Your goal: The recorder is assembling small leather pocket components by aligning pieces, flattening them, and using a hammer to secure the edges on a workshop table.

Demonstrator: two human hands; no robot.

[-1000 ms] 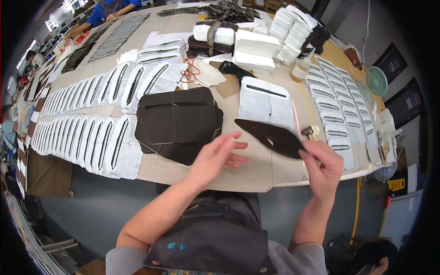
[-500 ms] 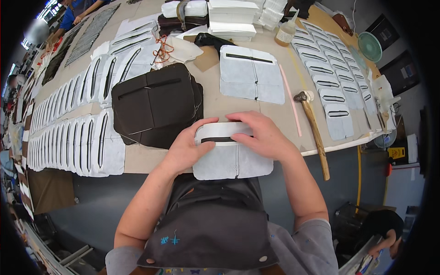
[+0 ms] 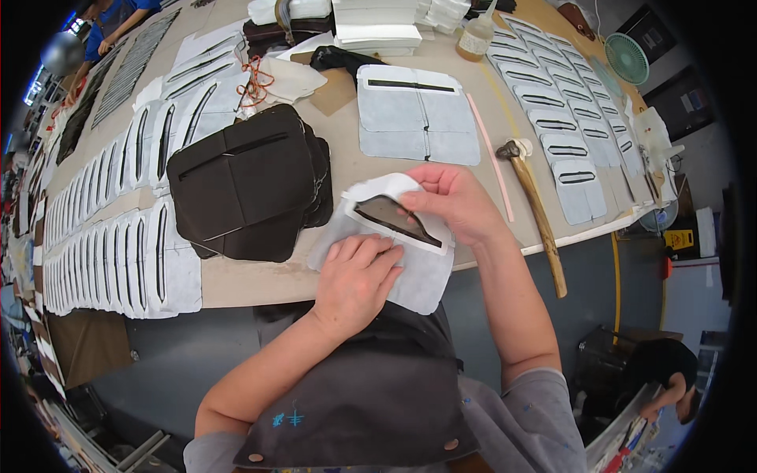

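Note:
A pale grey fabric panel [image 3: 422, 280] lies tilted at the table's near edge, its lower corner overhanging. Across its upper part a white strip surrounds a black-edged slot, which gapes and shows a brownish surface inside. My right hand [image 3: 461, 201] pinches the slot's far lip between thumb and fingers. Just below the slot, my left hand [image 3: 355, 276] presses on the panel, its fingers bent and close together; their tips are partly hidden. To the left is a stack of dark brown panels [image 3: 240, 181] with a similar slot. Another pale slotted panel [image 3: 418, 118] lies beyond my hands.
A wooden-handled hammer [image 3: 536, 209] and a pink strip [image 3: 490, 158] lie to the right. Rows of pale slotted pieces [image 3: 544, 94] cover the far right, more pieces [image 3: 118, 260] the left. A glue bottle [image 3: 475, 39] stands at the back. A person [image 3: 118, 24] works far left.
The panel has turned clockwise and its slot has been pulled open. My right hand now pinches the slot's far lip; my left hand has shifted from the panel's left edge onto its face.

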